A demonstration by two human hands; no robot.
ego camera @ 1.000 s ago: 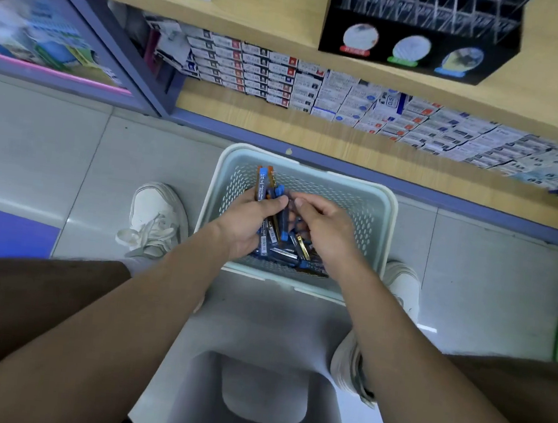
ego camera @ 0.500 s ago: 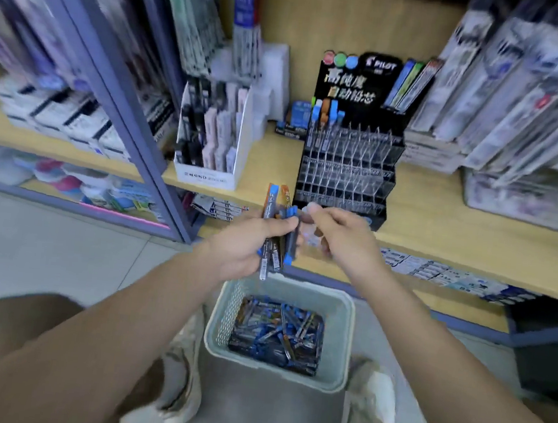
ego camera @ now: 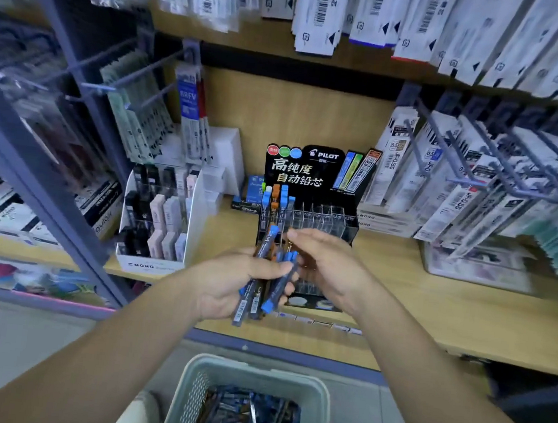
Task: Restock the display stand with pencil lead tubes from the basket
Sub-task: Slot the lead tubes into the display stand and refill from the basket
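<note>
Stock check, colours only:
- Display stand point(ego camera: 312, 175): blk header, wht lettering, red/grn/blue dots at top-left; clear slots below.
- Slotted tubes point(ego camera: 274, 204): dk bodies, blue caps, one orange.
- Lead tubes point(ego camera: 265, 278), bundle in front of stand: blk/dk-blue bodies, blue caps, wht barcode labels.
- Basket point(ego camera: 264, 373): pale grey-grn, lattice-perforated wall.
- Basket tubes point(ego camera: 249, 418): blue & blk.
- Shelf point(ego camera: 434, 296): lt wood-grain, blue-purple front edge strip.
- Upright point(ego camera: 93, 260), hooks point(ego camera: 473, 182): blue-grey.
- Hanging packs point(ego camera: 319, 15): wht w/ blk barcodes.
- Eraser box point(ego camera: 148, 263): wht, blk print; erasers blk, pale pink, grey.
- Floor point(ego camera: 15, 349): pale grey.
</note>
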